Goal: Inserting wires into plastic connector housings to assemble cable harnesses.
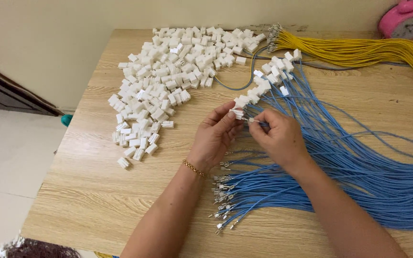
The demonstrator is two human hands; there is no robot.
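The wooden worktop (96,191) carries a sprawl of blue wires (359,162) under and beyond the right hand (279,138). A heap of white connectors (168,71) lies beyond the left hand (216,136). The left hand pinches one white connector (237,113); just beside it, the right hand grips a blue wire end (255,122).

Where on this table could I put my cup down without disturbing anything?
Bare wood lies in front of the white connector pile, left of the left hand. Another patch sits between the yellow wires and blue wires. The middle is crowded.
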